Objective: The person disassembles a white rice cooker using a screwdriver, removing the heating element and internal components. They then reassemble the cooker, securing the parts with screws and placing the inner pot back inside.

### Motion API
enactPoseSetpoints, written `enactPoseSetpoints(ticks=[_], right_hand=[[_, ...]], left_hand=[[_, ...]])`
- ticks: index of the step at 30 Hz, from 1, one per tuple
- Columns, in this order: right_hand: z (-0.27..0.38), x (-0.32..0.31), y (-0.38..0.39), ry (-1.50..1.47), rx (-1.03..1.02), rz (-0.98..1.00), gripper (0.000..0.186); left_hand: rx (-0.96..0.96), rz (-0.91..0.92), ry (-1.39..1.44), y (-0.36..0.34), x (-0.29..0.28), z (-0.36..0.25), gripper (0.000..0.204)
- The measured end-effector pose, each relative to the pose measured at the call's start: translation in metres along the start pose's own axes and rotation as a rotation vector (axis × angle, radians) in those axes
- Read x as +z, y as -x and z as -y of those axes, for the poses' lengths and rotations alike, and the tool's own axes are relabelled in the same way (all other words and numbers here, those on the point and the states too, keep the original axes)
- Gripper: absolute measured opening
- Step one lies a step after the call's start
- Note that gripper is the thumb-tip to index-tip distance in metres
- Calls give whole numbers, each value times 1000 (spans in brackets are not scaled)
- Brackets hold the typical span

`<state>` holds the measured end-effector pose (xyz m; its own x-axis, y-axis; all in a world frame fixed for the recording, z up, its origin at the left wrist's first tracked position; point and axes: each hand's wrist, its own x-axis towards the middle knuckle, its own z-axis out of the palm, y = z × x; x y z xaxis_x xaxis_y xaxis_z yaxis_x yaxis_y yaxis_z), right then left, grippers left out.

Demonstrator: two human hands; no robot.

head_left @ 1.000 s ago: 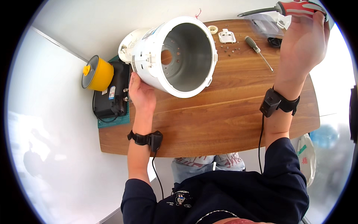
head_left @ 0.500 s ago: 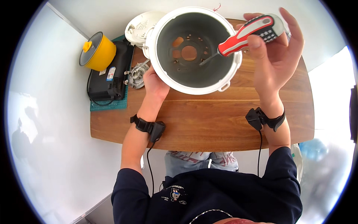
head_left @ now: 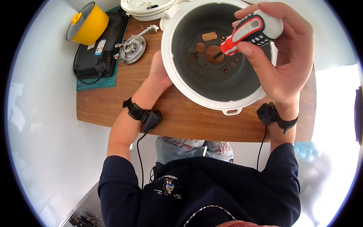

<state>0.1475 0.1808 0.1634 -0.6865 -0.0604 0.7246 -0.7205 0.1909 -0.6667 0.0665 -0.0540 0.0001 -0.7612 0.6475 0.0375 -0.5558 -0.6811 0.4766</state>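
Note:
My left hand (head_left: 159,70) grips the outside of a round rice cooker housing (head_left: 211,85), white at the rim with a dark grey inner wall; its fingers are mostly hidden behind it. The housing is tilted so that its mouth faces me, showing a bottom with a round central hole, slots and small screw holes. In my right hand (head_left: 283,68), thumb and fingers close around the handle of a red, black and white screwdriver (head_left: 247,32). Its dark shaft points down into the housing over the central hole. Whether the tip touches anything, I cannot tell.
On the wooden table (head_left: 98,102), to the left of the housing, lies a round metal heating part (head_left: 134,51) with wires. White plastic covers (head_left: 149,11) sit at the back. Further left, a yellow lidded pot (head_left: 90,26) rests on a black appliance (head_left: 94,56) over a green mat (head_left: 94,84).
The housing looks larger, lower and further right in the view, and has turned. The screwdriver now points more steeply inward, its tip over the central hole. Surrounding table things appear shifted up and left.

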Motion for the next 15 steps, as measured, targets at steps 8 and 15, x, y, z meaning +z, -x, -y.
enactPoseSetpoints(ticks=[8,15], right_hand=[[-33,-11,-7,407,-314,198,51],[-43,-19,-8,433,-57,198,46]], left_hand=[[-40,-238,-183,3,-3,7,51],[26,-427,-277,-5,9,15,34]])
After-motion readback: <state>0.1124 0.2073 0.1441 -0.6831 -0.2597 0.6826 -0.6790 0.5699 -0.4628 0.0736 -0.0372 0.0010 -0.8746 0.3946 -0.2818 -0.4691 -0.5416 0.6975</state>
